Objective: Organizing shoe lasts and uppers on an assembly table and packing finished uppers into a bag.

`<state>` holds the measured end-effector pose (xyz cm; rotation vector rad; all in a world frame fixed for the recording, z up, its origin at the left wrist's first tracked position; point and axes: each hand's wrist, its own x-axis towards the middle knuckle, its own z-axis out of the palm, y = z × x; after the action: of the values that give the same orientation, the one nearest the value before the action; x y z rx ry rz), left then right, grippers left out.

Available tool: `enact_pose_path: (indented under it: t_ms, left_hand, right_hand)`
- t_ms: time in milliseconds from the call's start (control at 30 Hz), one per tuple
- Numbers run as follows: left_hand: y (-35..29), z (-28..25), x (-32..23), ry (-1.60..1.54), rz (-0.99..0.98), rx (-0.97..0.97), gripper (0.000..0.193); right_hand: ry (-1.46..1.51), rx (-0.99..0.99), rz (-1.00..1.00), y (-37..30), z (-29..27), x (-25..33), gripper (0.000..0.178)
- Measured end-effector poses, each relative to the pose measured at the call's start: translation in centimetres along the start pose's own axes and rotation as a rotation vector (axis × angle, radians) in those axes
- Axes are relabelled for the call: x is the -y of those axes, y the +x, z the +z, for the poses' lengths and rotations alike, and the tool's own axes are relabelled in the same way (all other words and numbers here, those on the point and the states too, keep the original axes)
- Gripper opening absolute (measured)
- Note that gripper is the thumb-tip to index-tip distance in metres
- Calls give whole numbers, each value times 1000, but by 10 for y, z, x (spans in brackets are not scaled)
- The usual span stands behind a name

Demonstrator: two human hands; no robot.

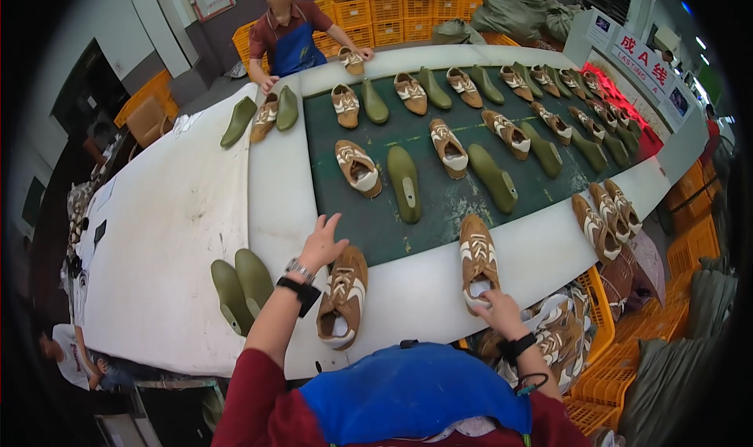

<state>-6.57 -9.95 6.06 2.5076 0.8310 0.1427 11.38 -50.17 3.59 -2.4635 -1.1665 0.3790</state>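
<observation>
My left hand [320, 245] is open, fingers spread, over the white ledge by the toe of a tan-and-white sneaker [343, 298]; whether it touches the shoe I cannot tell. My right hand [502, 315] is closed on the heel of another tan-and-white sneaker [477, 251], whose toe points away over the belt's edge. Left of my left forearm lie two green shoe lasts [227, 292] side by side. On the dark green conveyor belt [369, 235], a sneaker [358, 168] and a green last [405, 184] sit beyond my hands.
More sneakers and lasts line the belt in rows. Several sneakers [608, 212] stand on the ledge at right, above an orange crate [600, 321] of shoes. A white-covered table [172, 212] extends left. Across the belt, a co-worker in a blue apron [296, 51] handles shoes.
</observation>
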Motion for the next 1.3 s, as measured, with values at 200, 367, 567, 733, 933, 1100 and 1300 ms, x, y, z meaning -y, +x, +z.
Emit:
enact_pose_path:
  t_ms: [200,367,567,733,933,1100,1300]
  left_hand:
    - [129,34,4,27,-263,210,80]
    - [196,85,32,-193,-333,115,84]
    - [229,128,36,-192,-46,46,63]
    - [207,99,25,-238,85,66,75]
    - [97,-25,3,-146,153,381,58]
    - [-62,-75,-1,-35,146,316,61]
    - [-190,24,-8,-253,-71,320,87]
  right_hand:
    - [23,-151,49,-8,18,5,33]
    - [16,-90,51,1,11,5,33]
    - [63,-56,128,0,13,7,32]
    - [99,-94,90,1,12,8,32]
    - [66,-94,81,1,17,2,30]
    - [13,5,-59,4,22,8,26]
    - [75,314,-530,20,45,59,24]
